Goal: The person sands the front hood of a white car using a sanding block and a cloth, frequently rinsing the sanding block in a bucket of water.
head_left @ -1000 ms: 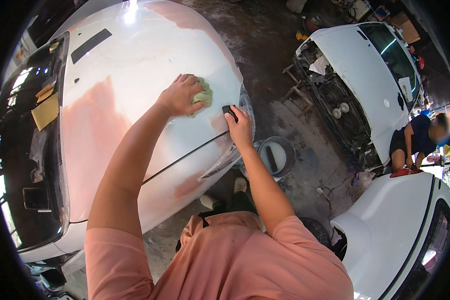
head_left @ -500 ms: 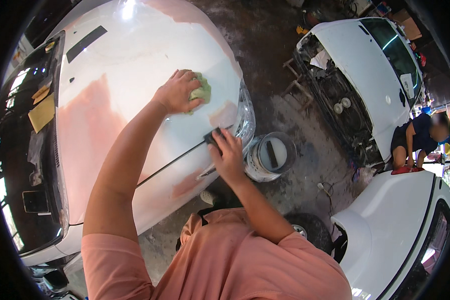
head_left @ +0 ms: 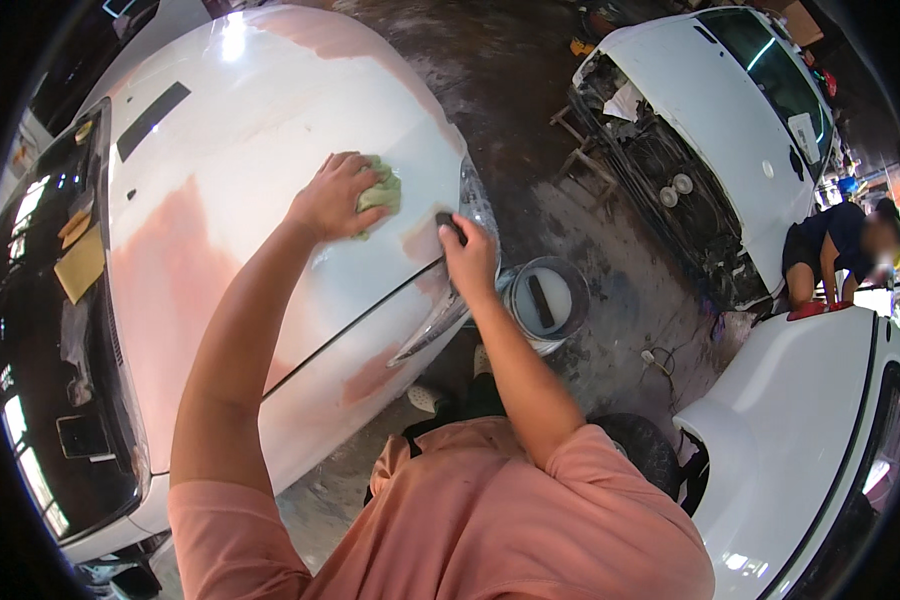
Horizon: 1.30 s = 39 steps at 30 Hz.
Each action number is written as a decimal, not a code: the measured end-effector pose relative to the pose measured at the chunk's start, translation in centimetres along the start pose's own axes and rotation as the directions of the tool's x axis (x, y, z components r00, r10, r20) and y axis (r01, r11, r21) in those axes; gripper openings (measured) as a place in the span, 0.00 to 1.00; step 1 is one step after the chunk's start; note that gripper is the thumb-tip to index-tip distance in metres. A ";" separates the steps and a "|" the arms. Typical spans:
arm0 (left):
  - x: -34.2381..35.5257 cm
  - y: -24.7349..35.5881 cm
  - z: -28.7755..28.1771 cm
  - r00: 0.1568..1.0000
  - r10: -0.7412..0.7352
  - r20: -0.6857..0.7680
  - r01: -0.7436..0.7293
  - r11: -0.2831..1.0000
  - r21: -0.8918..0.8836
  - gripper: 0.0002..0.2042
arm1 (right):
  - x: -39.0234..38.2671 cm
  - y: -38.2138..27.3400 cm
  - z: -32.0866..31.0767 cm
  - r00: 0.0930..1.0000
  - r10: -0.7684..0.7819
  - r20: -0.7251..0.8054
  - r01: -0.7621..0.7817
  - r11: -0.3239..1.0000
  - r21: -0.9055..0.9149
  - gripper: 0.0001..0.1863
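Note:
A white car hood point(head_left: 290, 130) with pinkish filler patches lies before me. My left hand point(head_left: 335, 197) is closed on a crumpled light-green cloth point(head_left: 381, 198), which it presses against the hood. Further right, my right hand point(head_left: 472, 258) grips a small dark sanding block point(head_left: 450, 226). That block stands on the hood's front corner, at a pinkish patch point(head_left: 422, 240) beside the headlight point(head_left: 478, 200). The dark seam between hood and fender runs just below it. My fingers hide part of the block.
A bucket point(head_left: 547, 300) of cloudy liquid, with a dark bar in it, stands on the floor right of the car. Another white car point(head_left: 700, 130) with an exposed front is at upper right. A person point(head_left: 830, 250) bends over a white car body point(head_left: 780, 400) at right.
My right hand has moved up and slightly right with the sanding block, from near the seam onto the corner patch. The left hand and cloth stay on much the same hood area.

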<state>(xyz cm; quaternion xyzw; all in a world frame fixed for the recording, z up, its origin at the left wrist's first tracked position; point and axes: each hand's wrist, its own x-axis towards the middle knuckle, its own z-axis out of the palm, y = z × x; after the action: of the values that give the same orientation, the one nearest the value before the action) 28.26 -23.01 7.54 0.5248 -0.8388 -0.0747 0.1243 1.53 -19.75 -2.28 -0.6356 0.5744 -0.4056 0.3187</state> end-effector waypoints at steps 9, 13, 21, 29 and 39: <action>0.3 0.5 -0.4 1.000 -0.016 -0.001 0.016 1.000 0.001 0.25 | 2.2 1.5 0.9 0.994 0.062 -0.092 -0.062 0.998 -0.001 0.25; -0.4 -0.1 -0.2 1.000 -0.010 -0.012 0.010 0.999 0.031 0.26 | -4.1 0.5 0.7 0.997 0.039 -0.064 -0.037 0.999 0.032 0.25; 0.6 0.4 -0.2 1.000 0.010 -0.019 -0.010 1.000 0.025 0.25 | 2.2 1.6 1.6 0.978 0.187 -0.093 -0.176 0.978 0.109 0.24; 0.4 0.1 -0.2 0.998 0.047 -0.034 -0.046 0.998 0.040 0.26 | -0.2 2.0 1.0 0.990 0.061 -0.130 -0.055 0.997 0.053 0.26; 0.4 0.3 -0.5 0.999 0.029 -0.030 -0.028 0.999 0.046 0.26 | -0.9 2.1 0.6 0.996 0.040 -0.085 -0.036 0.998 0.053 0.25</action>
<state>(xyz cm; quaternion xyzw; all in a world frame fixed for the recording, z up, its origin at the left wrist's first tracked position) 27.97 -23.24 8.12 0.5166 -0.8457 -0.0456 0.1261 1.01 -19.14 -4.54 -0.5980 0.5890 -0.4412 0.3175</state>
